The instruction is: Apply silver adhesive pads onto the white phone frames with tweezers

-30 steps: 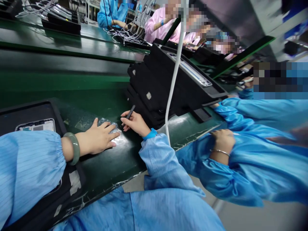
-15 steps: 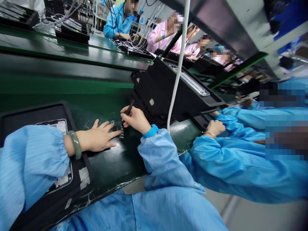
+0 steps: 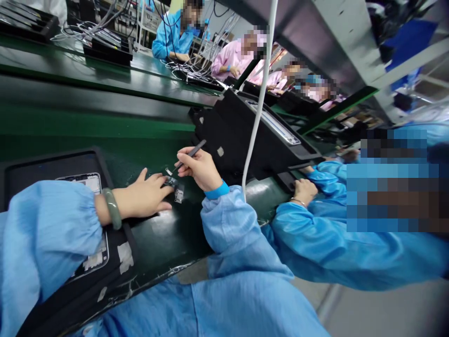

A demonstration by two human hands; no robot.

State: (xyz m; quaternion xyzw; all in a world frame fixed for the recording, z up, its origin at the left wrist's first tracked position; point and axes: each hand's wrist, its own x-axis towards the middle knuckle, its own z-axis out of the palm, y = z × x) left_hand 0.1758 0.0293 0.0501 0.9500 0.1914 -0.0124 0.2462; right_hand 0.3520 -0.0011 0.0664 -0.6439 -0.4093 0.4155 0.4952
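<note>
My left hand (image 3: 145, 193) lies palm down with its fingers spread on the green bench. Its fingertips touch a small clear strip (image 3: 171, 180) bearing little pieces. Beside them is a cluster of small pale pieces (image 3: 178, 194). In my right hand (image 3: 201, 171) I grip slim black tweezers (image 3: 197, 149), handle up, tip slanting down toward the strip. A tiny whitish piece (image 3: 169, 172) shows near the tip; whether the tweezers hold it I cannot tell. Under my left forearm, a silver-framed device housing (image 3: 93, 182) rests on a black tray (image 3: 52, 166), partly hidden by my sleeve.
Stacked black trays (image 3: 242, 135) stand at the right, one with a silver frame (image 3: 275, 122). A white cable (image 3: 257, 117) hangs before them. A co-worker's sleeve (image 3: 315, 234) is close on my right. Racks with cables (image 3: 107, 49) line the far bench.
My right hand has tilted the tweezers flatter, and their tip has shifted up from the pale pieces. A tiny whitish piece now shows near the tip. The left fingers have drawn in slightly.
</note>
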